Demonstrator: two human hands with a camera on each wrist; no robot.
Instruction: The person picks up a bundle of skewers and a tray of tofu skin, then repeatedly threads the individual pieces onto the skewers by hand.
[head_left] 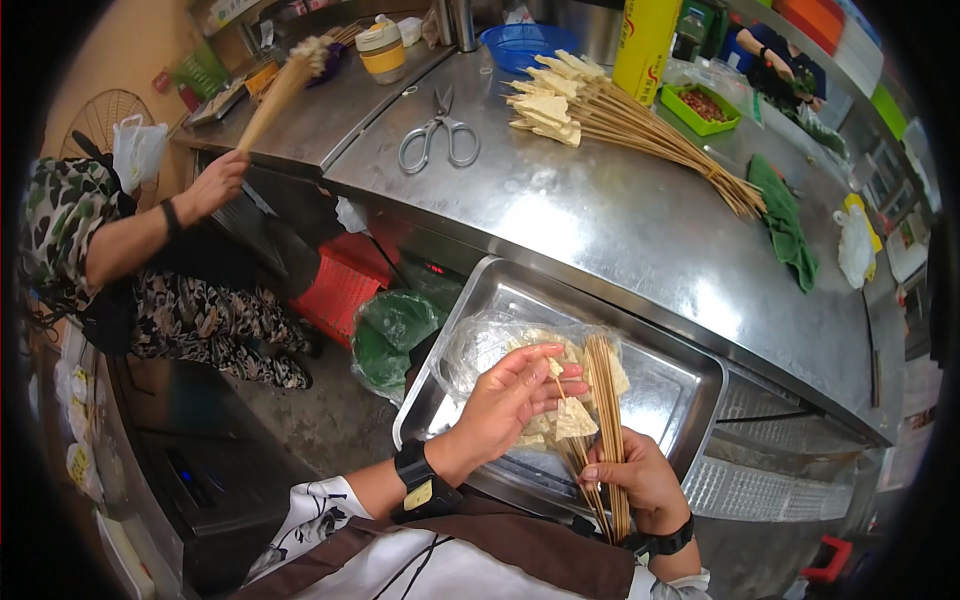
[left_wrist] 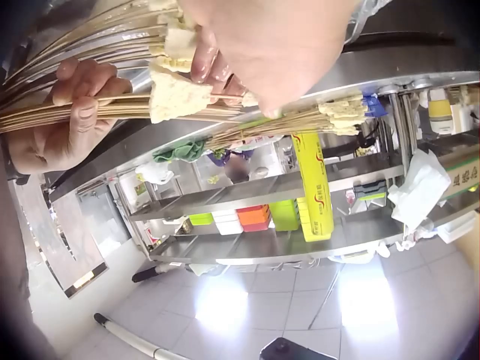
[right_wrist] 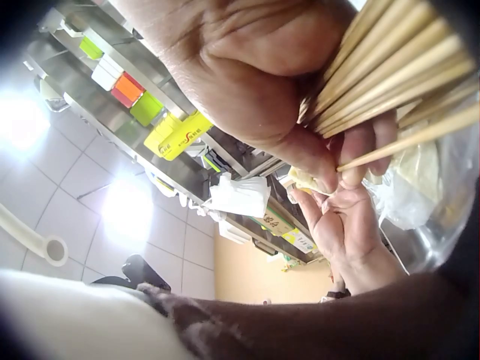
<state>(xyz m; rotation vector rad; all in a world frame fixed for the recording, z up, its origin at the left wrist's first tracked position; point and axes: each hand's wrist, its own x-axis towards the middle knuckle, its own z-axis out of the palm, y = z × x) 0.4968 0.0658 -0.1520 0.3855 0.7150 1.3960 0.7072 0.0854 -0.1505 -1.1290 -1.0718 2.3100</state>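
Note:
My right hand grips a bundle of bamboo skewers over the metal tray. One skewer of that hand carries a folded, pale yellow piece like tofu skin. My left hand is at this skewer's tip, pinching a smaller pale piece between thumb and fingers. In the left wrist view the threaded piece sits just short of the left fingertips. More pale pieces lie in a clear plastic bag in the tray, partly hidden by my hands.
On the steel counter lie scissors, a tied bundle of loaded skewers, a green cloth and a green tray. At left another person's hand holds a skewer bundle. A lined bin stands below.

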